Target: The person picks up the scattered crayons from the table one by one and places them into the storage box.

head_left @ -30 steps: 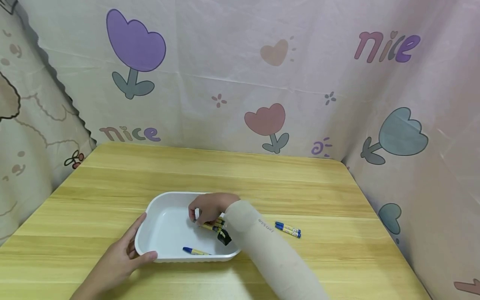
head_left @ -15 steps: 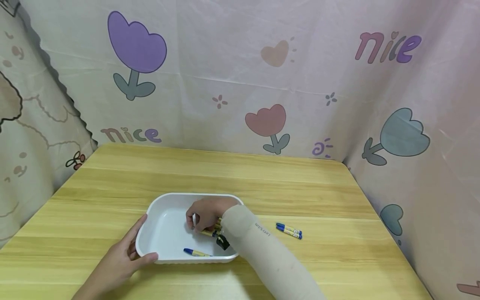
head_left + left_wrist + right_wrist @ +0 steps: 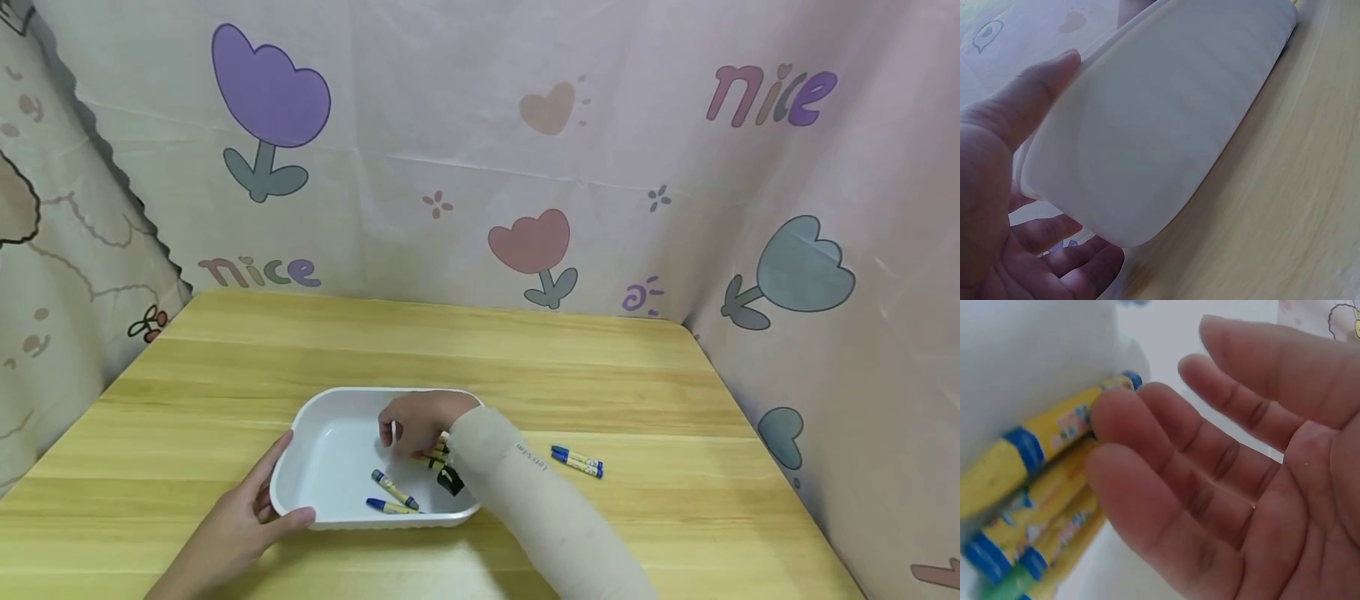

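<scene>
My left hand [image 3: 232, 517] holds the left end of a white plastic tray [image 3: 322, 446], its thumb on the near rim. In the left wrist view, its other fingers rest along the tray's outer end. Inside the tray my right hand [image 3: 416, 421] is lowered, fingers loosely bent and holding nothing. Several yellow-wrapped crayons [image 3: 1054, 434] lie by its fingertips in the right wrist view, one with a green tip [image 3: 1007, 584]. Closer to the tray's front wall are a grey-tipped crayon [image 3: 394, 489] and a blue crayon [image 3: 388, 505], partly hidden by the rim.
Two blue crayons [image 3: 576, 461] lie side by side on the wooden table [image 3: 637, 383], right of the tray. A printed curtain [image 3: 420, 108] hangs behind the table and along both sides. A pale sleeve [image 3: 547, 492] covers my right forearm, with a black device [image 3: 450, 481] under the wrist.
The grey-tipped crayon now lies on the tray floor beside the blue one; before, its dark tip showed at my right fingertips. My left hand keeps its hold.
</scene>
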